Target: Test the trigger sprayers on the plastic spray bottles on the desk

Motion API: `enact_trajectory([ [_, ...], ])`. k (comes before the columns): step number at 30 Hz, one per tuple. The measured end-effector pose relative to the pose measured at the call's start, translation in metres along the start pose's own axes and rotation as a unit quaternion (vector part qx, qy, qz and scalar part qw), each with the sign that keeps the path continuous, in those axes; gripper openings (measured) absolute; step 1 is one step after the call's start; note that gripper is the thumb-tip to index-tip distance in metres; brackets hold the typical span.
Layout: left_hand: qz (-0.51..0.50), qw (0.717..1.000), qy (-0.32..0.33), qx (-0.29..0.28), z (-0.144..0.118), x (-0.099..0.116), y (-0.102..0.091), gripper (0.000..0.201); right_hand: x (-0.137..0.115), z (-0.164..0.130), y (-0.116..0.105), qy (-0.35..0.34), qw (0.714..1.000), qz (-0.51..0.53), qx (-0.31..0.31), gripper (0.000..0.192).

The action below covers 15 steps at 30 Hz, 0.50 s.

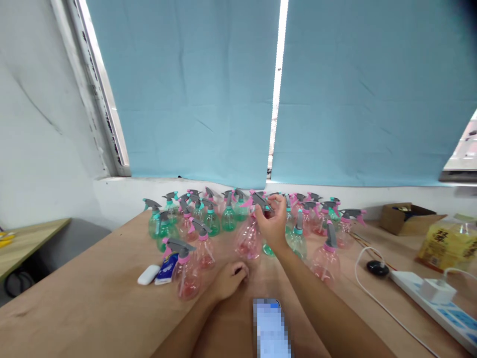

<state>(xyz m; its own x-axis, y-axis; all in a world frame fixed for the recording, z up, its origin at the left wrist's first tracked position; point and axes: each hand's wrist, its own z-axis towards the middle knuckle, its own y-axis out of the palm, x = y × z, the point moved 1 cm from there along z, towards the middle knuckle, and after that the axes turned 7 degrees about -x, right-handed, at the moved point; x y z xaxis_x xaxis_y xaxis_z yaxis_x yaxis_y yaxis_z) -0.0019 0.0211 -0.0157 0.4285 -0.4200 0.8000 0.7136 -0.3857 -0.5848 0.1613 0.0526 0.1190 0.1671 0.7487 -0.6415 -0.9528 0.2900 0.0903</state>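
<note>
The right hand [274, 223] is stretched out over the table [93, 293] and clasped on a pink bottle [249, 237], fingers curled round the grey trigger head at its top. The clear pink body hangs just below and to the left of that grip, its base down on the wood. The bottle looks slightly tilted toward the hand.

The left hand [231, 278] lies nearer the person, well short of the grip and below it. It rests flat on the table with the fingers loosely bent, holding nothing. Its fingertips end just under the pink bottle's base, close but apart from it.

Around the grip stands a crowd of spray bottles [208, 214], pink and green, all with grey triggers. Most are behind and to either side of the hand, in rows along the wall. One green bottle [298, 238] stands just right of the wrist. Another pink one [328, 258] is further right, beside the forearm. Left of the grip, two more pink bottles [186, 271] stand closer to the person.

Further left of those lie a white case [148, 274] and a blue packet [167, 268], touching or nearly so. Right of the arm a white cable [359, 278] runs to a power strip [436, 303]. A cardboard box [408, 218] sits beyond it.
</note>
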Motion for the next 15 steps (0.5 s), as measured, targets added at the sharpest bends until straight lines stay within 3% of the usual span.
enact_trajectory([
  [3, 0.017, 1.000, -0.006, 0.001, 0.000, 0.003, -0.002, 0.023, -0.001, -0.009, -0.015, 0.022, 0.998, 0.047, -0.024, 0.041],
  [7, 0.031, 0.999, -0.023, 0.003, -0.001, 0.007, -0.005, 0.024, 0.002, -0.030, -0.032, 0.008, 0.998, 0.026, -0.061, 0.043],
  [15, 0.017, 1.000, -0.016, 0.004, 0.000, 0.002, -0.005, 0.023, 0.028, -0.063, -0.040, -0.014, 0.987, -0.063, -0.147, 0.019],
])
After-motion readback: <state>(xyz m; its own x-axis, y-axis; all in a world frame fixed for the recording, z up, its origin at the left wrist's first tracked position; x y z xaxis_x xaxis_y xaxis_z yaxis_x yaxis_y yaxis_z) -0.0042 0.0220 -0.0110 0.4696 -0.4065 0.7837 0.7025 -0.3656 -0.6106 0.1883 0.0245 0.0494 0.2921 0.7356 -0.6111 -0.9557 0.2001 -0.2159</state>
